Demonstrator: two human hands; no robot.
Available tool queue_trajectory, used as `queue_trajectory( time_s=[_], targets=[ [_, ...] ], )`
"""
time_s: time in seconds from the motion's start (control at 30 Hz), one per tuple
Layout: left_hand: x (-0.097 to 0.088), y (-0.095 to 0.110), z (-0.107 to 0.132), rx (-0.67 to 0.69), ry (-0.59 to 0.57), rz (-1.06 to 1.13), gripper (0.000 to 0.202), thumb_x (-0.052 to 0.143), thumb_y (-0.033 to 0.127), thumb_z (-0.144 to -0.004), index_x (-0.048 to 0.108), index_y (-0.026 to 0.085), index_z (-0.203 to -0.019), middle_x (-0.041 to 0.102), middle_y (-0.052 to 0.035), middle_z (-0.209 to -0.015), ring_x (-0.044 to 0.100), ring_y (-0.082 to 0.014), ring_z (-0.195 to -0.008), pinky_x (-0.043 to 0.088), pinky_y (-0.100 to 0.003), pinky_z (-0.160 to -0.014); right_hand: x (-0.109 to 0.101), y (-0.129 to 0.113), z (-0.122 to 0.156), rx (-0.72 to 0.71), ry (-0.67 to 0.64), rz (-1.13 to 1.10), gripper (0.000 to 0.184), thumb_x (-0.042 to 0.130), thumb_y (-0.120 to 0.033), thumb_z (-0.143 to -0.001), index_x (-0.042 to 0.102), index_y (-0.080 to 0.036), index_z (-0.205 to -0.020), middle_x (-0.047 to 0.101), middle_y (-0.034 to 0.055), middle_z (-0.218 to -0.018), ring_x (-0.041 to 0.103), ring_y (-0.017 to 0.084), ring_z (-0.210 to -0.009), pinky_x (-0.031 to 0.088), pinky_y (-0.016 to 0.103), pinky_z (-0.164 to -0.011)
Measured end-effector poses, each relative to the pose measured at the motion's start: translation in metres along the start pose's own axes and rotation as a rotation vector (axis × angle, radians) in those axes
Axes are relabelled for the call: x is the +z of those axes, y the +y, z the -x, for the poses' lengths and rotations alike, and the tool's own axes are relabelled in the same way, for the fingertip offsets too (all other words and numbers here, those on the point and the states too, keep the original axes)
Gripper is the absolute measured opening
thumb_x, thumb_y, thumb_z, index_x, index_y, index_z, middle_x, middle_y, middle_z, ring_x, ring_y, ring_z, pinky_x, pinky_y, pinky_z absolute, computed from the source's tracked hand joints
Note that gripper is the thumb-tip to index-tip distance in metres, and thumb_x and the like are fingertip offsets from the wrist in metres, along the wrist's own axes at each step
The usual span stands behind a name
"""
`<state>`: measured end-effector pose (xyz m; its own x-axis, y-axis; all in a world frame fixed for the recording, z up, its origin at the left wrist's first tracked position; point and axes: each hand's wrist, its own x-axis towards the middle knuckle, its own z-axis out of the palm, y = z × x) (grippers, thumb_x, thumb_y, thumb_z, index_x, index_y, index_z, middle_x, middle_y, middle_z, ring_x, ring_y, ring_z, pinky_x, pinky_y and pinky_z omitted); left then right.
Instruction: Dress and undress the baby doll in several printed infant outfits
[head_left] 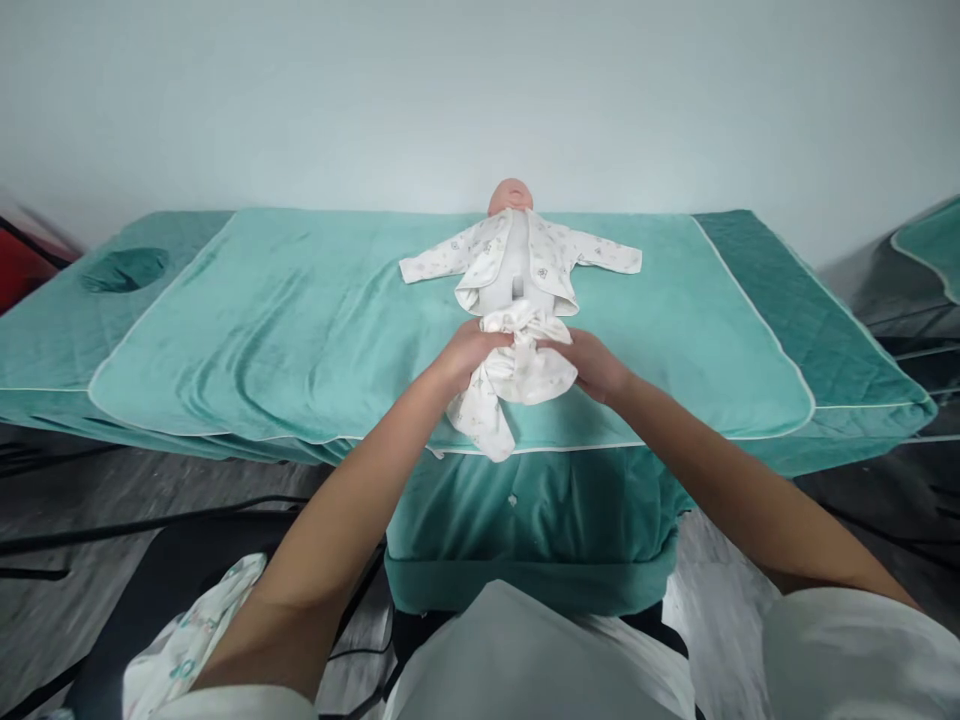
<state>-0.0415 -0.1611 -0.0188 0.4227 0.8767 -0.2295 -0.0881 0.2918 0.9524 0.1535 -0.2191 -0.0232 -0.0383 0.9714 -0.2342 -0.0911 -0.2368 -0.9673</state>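
Note:
A baby doll (511,200) lies on its back on a teal towel (300,330), head toward the wall. It wears an open white printed top (551,255), sleeves spread, with its pale torso bare. Bunched white trousers (517,375) cover its lower half, one leg hanging past the towel's front edge. My left hand (469,352) grips the trousers' waist on the left side. My right hand (592,362) grips the waist on the right side. Both hands have their fingers closed on the cloth.
The towel covers a teal massage bed (847,340) with a face hole (124,268) at the far left. A second teal bed (930,245) shows at the right edge. Another printed garment (195,630) lies near my left elbow. Dark cables cross the floor.

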Motion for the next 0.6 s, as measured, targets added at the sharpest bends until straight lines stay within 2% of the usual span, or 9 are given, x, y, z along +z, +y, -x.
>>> queue_trajectory(
  time_s=[0.1, 0.2, 0.27, 0.37, 0.47, 0.53, 0.6],
  targets=[
    [0.006, -0.01, 0.003, 0.121, 0.026, -0.452, 0.025, 0.073, 0.027, -0.071, 0.07, 0.016, -0.094, 0.079, -0.0083, -0.097, 0.073, -0.0291, -0.098, 0.057, -0.039, -0.089, -0.007, 0.026, 0.007, 0.005, 0.11, 0.267, 0.044, 0.08, -0.047, -0.075, 0.074, -0.018, -0.108, 0.079, 0.0099, -0.106, 0.073, 0.03, -0.099, 0.058, 0.044, -0.086],
    [0.018, -0.009, 0.01, 0.219, 0.009, -0.973, 0.018, 0.061, 0.029, -0.084, 0.067, 0.016, -0.095, 0.077, -0.0136, -0.103, 0.072, -0.0321, -0.102, 0.055, -0.041, -0.09, -0.013, 0.043, 0.008, -0.02, 0.235, 0.479, 0.038, 0.077, -0.048, -0.077, 0.072, -0.02, -0.101, 0.078, 0.0108, -0.105, 0.07, 0.033, -0.104, 0.055, 0.049, -0.093],
    [0.025, -0.005, 0.012, 0.225, -0.045, -1.132, 0.021, 0.052, 0.028, -0.091, 0.066, 0.016, -0.101, 0.076, -0.0173, -0.108, 0.071, -0.0339, -0.103, 0.054, -0.043, -0.089, -0.015, 0.05, 0.006, -0.065, 0.253, 0.507, 0.033, 0.076, -0.047, -0.078, 0.071, -0.022, -0.1, 0.077, 0.0111, -0.107, 0.068, 0.035, -0.109, 0.051, 0.052, -0.1],
    [0.029, -0.002, 0.012, 0.215, -0.107, -1.013, 0.02, 0.055, 0.028, -0.089, 0.067, 0.018, -0.102, 0.076, -0.0151, -0.115, 0.07, -0.0332, -0.107, 0.053, -0.041, -0.091, -0.014, 0.057, 0.005, -0.136, 0.252, 0.474, 0.032, 0.072, -0.051, -0.083, 0.068, -0.025, -0.101, 0.076, 0.0094, -0.106, 0.066, 0.034, -0.112, 0.048, 0.052, -0.104],
    [0.026, -0.001, 0.012, 0.147, -0.109, -0.71, 0.019, 0.065, 0.026, -0.08, 0.07, 0.019, -0.097, 0.078, -0.0091, -0.108, 0.071, -0.0311, -0.105, 0.053, -0.038, -0.088, -0.015, 0.061, 0.004, -0.167, 0.215, 0.395, 0.036, 0.068, -0.06, -0.085, 0.066, -0.027, -0.102, 0.075, 0.0072, -0.108, 0.066, 0.031, -0.109, 0.051, 0.05, -0.101],
    [0.022, 0.0, 0.014, 0.081, -0.103, -0.508, 0.025, 0.069, 0.024, -0.075, 0.071, 0.017, -0.099, 0.078, -0.0078, -0.104, 0.071, -0.0294, -0.102, 0.054, -0.037, -0.087, -0.018, 0.062, 0.0, -0.209, 0.18, 0.29, 0.038, 0.07, -0.06, -0.083, 0.065, -0.028, -0.103, 0.073, 0.0063, -0.112, 0.066, 0.03, -0.109, 0.052, 0.049, -0.099],
    [0.019, 0.004, 0.016, 0.022, -0.15, -0.327, 0.034, 0.076, 0.025, -0.072, 0.072, 0.016, -0.104, 0.078, -0.0074, -0.106, 0.071, -0.0264, -0.101, 0.054, -0.036, -0.089, -0.024, 0.063, -0.007, -0.28, 0.183, 0.174, 0.04, 0.074, -0.057, -0.078, 0.064, -0.029, -0.104, 0.072, 0.0054, -0.115, 0.064, 0.029, -0.113, 0.05, 0.048, -0.102]
  ],
)
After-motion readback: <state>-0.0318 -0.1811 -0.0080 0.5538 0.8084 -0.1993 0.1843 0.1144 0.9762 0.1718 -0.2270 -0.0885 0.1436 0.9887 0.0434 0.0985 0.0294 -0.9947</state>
